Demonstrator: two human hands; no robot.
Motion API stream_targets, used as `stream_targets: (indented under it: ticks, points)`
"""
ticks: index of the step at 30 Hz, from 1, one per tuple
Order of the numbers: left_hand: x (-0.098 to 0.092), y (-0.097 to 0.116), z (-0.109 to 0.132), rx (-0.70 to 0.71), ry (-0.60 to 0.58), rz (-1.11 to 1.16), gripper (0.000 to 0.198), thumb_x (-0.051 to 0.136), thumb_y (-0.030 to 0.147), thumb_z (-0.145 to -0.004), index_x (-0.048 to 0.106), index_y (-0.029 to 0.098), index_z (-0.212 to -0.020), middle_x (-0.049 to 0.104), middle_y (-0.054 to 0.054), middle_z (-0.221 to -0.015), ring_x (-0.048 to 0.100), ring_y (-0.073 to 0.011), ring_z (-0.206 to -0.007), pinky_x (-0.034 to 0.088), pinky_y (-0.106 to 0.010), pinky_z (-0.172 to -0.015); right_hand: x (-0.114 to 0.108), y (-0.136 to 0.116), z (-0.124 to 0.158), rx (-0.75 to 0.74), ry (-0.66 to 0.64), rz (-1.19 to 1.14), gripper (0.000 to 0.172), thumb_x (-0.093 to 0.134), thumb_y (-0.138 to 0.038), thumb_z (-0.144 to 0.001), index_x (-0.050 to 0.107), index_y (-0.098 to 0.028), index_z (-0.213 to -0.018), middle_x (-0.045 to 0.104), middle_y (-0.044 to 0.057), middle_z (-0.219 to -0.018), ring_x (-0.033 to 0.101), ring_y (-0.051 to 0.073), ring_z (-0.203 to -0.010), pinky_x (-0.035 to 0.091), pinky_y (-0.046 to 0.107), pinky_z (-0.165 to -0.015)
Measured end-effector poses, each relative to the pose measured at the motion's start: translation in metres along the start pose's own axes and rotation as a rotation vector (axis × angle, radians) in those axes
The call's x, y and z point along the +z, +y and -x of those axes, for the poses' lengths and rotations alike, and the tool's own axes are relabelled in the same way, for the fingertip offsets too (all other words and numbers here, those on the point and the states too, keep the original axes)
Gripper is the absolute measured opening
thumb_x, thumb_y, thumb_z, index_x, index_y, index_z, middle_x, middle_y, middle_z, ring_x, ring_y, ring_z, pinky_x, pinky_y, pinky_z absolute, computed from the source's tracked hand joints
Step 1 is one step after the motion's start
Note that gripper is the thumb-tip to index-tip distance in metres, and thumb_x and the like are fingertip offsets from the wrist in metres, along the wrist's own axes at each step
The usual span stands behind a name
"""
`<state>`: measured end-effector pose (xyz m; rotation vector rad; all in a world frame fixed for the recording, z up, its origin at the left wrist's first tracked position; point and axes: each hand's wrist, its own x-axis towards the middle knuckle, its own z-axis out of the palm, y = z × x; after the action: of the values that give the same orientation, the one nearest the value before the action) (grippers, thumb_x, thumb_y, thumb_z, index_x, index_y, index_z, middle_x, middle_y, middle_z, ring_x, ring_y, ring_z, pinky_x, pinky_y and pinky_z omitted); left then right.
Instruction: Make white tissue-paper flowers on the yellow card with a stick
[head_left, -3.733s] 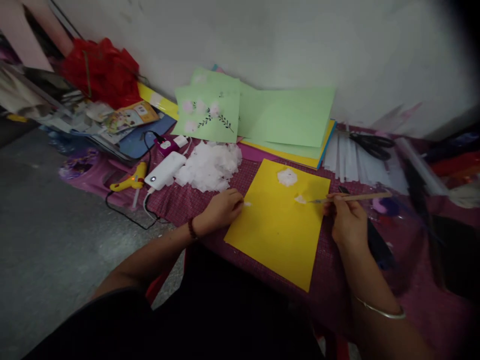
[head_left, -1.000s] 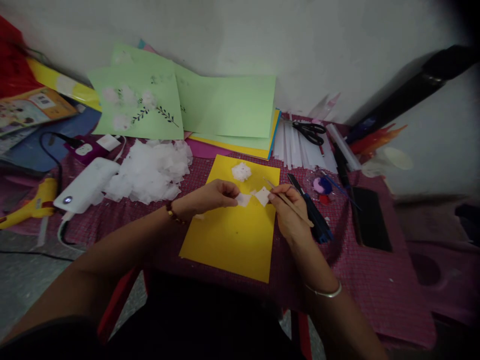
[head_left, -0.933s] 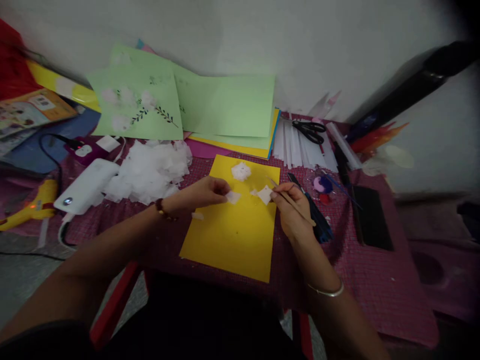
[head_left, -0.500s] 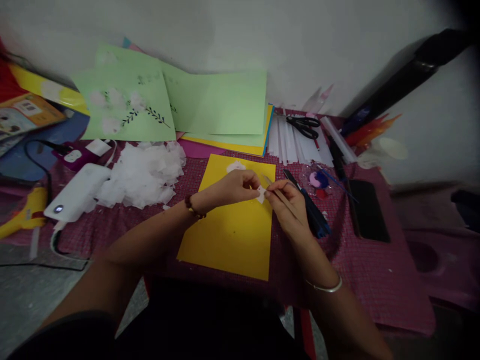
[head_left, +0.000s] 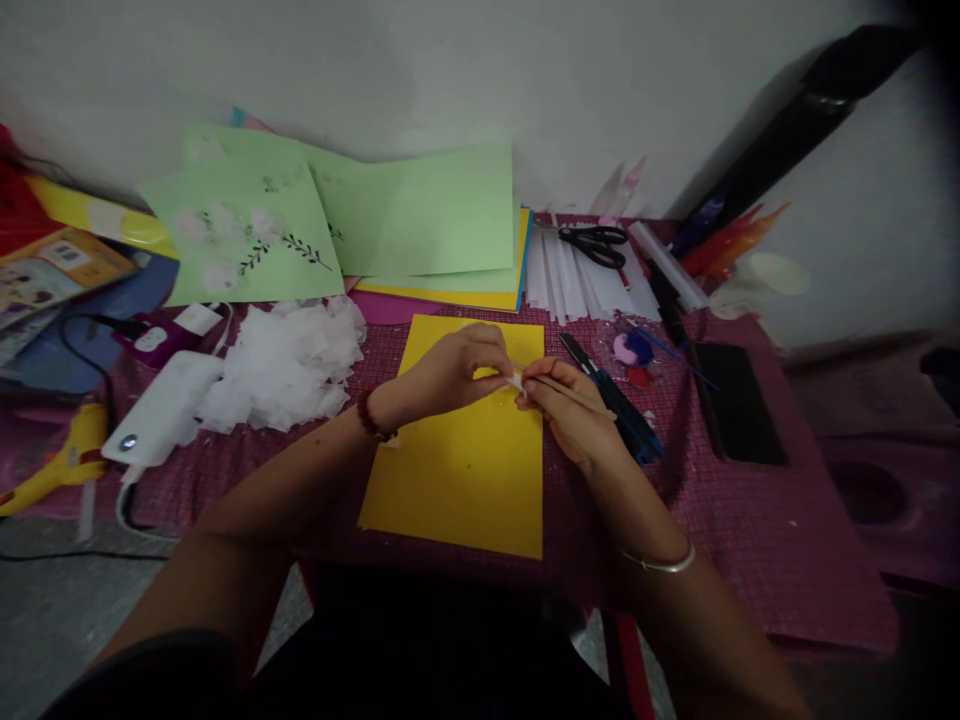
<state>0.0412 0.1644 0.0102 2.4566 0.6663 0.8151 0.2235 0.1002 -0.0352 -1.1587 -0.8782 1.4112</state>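
Over the yellow sheet (head_left: pixel 457 480), left hand (head_left: pixel 469 365) and right hand (head_left: pixel 576 425) both pinch a small white piece (head_left: pixel 517 381) between them; right hand also clasps thin stick (head_left: pixel 591 404). White pile (head_left: pixel 281 360) sits left of sheet, cutter (head_left: pixel 626 410) right.

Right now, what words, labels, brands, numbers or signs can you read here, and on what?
Nothing legible.
Orange booklet: barcode label, its print too small and blurred.
White power bank: round display, its marks too small to read.
Yellow sheet: no writing visible.

1 white paper piece (head_left: pixel 517 381) pinched over yellow sheet (head_left: pixel 450 485), tan stick (head_left: pixel 579 397) beside
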Motion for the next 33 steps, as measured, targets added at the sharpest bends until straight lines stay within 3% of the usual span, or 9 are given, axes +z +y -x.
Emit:
stream_targets:
  ticks: [4, 6, 10, 14, 22, 26, 30, 33]
  points:
    - [-0.009, -0.015, 0.0, -0.327, 0.394, -0.067, 0.011, 0.064, 0.011, -0.073, 0.061, 0.015, -0.063, 0.06, -0.003, -0.08, 0.055, -0.0118, -0.075, 0.044, -0.024, -0.064, -0.015, -0.006, -0.005, -0.156, 0.106, 0.185, 0.024, 0.06, -0.041, -0.084, 0.067, -0.019, -0.083, 0.06, -0.002, -0.064, 0.053, 0.009, -0.052, 0.041, 0.023, -0.051]
    - [-0.01, -0.022, 0.003, -0.477, 0.473, -0.006, 0.012, 0.062, 0.009, -0.07, 0.058, 0.015, -0.061, 0.059, -0.001, -0.073, 0.051, -0.0096, -0.066, 0.04, -0.022, -0.057, -0.021, -0.005, -0.008, -0.181, 0.106, 0.238, 0.033, 0.054, -0.047, -0.087, 0.067, -0.018, -0.079, 0.055, -0.003, -0.057, 0.047, 0.008, -0.047, 0.037, 0.023, -0.046]
    - [-0.003, -0.03, 0.008, -0.644, 0.385, 0.235, 0.01, 0.057, 0.009, -0.068, 0.053, 0.015, -0.061, 0.051, 0.003, -0.057, 0.042, -0.0063, -0.052, 0.032, -0.019, -0.048, -0.026, 0.003, -0.011, -0.186, 0.041, 0.319, 0.035, 0.053, -0.049, -0.089, 0.067, -0.019, -0.079, 0.054, -0.003, -0.056, 0.047, 0.009, -0.048, 0.036, 0.023, -0.047]
    - [0.005, -0.028, 0.006, -0.655, 0.333, 0.287, 0.009, 0.055, 0.009, -0.067, 0.053, 0.015, -0.061, 0.05, 0.004, -0.057, 0.042, -0.0061, -0.052, 0.032, -0.019, -0.049, -0.021, 0.007, -0.012, -0.182, 0.003, 0.389, 0.038, 0.054, -0.054, -0.087, 0.066, -0.019, -0.077, 0.054, -0.002, -0.058, 0.048, 0.009, -0.049, 0.038, 0.024, -0.047]
    - [0.003, -0.034, 0.006, -0.57, 0.263, 0.116, 0.009, 0.056, 0.013, -0.07, 0.06, 0.013, -0.063, 0.061, -0.001, -0.066, 0.052, -0.0094, -0.063, 0.04, -0.023, -0.059, -0.014, 0.003, -0.014, -0.192, -0.023, 0.422, 0.04, 0.054, -0.057, -0.085, 0.066, -0.02, -0.073, 0.055, -0.001, -0.058, 0.048, 0.011, -0.049, 0.037, 0.026, -0.047]
    - [0.006, -0.041, 0.009, -0.492, 0.282, -0.014, 0.01, 0.056, 0.012, -0.07, 0.063, 0.014, -0.064, 0.062, -0.003, -0.077, 0.054, -0.0107, -0.071, 0.044, -0.024, -0.064, -0.014, 0.005, -0.015, -0.213, -0.016, 0.443, 0.043, 0.053, -0.055, -0.086, 0.064, -0.019, -0.065, 0.062, 0.002, -0.07, 0.049, 0.01, -0.052, 0.037, 0.026, -0.048]
    - [0.009, -0.044, 0.009, -0.507, 0.282, -0.049, 0.01, 0.057, 0.012, -0.071, 0.064, 0.014, -0.064, 0.06, -0.003, -0.08, 0.052, -0.0101, -0.07, 0.044, -0.024, -0.063, -0.014, 0.005, -0.017, -0.239, -0.061, 0.5, 0.046, 0.052, -0.053, -0.088, 0.064, -0.019, -0.06, 0.069, 0.005, -0.086, 0.049, 0.01, -0.054, 0.037, 0.027, -0.051]
    - [0.008, -0.041, 0.008, -0.532, 0.25, -0.064, 0.011, 0.057, 0.011, -0.072, 0.064, 0.013, -0.063, 0.06, -0.001, -0.073, 0.05, -0.0088, -0.064, 0.041, -0.023, -0.06, -0.012, 0.005, -0.017, -0.252, -0.091, 0.539, 0.047, 0.052, -0.054, -0.087, 0.066, -0.019, -0.06, 0.07, 0.006, -0.085, 0.052, 0.012, -0.057, 0.039, 0.028, -0.054]
